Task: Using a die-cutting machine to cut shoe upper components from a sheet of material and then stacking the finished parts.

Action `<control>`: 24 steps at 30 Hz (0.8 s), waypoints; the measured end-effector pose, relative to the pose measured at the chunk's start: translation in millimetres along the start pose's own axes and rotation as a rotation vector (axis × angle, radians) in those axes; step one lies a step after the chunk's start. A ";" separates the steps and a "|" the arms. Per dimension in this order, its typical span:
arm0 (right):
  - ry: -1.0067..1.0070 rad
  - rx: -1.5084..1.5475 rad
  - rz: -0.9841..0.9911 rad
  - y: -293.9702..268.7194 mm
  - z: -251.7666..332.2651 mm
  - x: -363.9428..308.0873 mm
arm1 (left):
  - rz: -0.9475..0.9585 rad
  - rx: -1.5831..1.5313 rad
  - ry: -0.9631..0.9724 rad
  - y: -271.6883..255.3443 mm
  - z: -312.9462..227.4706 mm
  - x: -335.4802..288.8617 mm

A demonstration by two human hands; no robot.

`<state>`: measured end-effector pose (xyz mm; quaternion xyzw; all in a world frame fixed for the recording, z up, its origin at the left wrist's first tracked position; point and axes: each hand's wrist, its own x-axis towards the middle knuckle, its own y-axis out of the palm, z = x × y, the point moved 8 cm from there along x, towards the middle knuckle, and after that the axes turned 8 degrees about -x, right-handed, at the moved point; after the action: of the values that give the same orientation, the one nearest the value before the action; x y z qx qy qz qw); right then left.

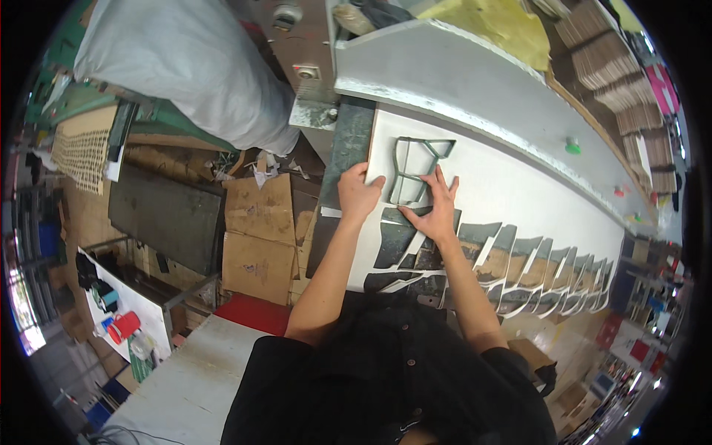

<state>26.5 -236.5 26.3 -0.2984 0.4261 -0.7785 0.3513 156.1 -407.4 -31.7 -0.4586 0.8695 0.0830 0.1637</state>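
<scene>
Green metal, a thin-walled frame (406, 175) with a wavy side and crossbars inside, lies flat on the near left part of a white sheet (534, 182), right above a row of openings. And here's the right hand (437, 209): fingers spread apart, fingertips on the frame's inner bar, thumb at its lower edge. The left hand (360, 194) is at the sheet's left border, thumb on top, fingers curled close; whether they pinch it, nobody can tell from here.

Watch that narrow margin! A nudge from the right thumb could skew the frame over an opening, leaving its outline short of material. The left hand could do the same by tugging the sheet askew. Below, slim curved white strips (512, 268) look floppy, and the right forearm passes close over them; a snag there might drag everything sideways. If the grey beam (475, 70) behind can move, fingers so near would be at risk.

Outward now: smooth paint on that beam, scuffed pale along its lower edge, with a round green knob (572, 145). Left of it bulges a wrinkled silvery sack (185, 67); below, flat brown cardboard (257, 208), creased across. Upper right, layered stacks (597, 55) show ridged edges.
</scene>
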 end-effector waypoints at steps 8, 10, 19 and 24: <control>0.040 0.012 0.023 2.6 -8.3 -1.9 | -0.078 0.161 0.202 3.1 -16.8 -16.0; 0.042 0.009 0.009 0.5 -10.5 -4.2 | -0.079 0.182 0.272 5.5 -27.4 -25.5; 0.063 0.077 -0.013 -3.7 -18.0 -7.4 | 0.473 0.301 0.529 22.8 -50.4 -50.8; 0.057 0.108 0.012 -1.3 -14.3 -2.5 | 0.457 0.546 0.647 24.3 -25.0 -43.9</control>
<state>16.7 -227.5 20.4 -0.2541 0.3949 -0.8064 0.3594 153.9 -367.3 7.4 -0.1985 0.9443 -0.2614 -0.0231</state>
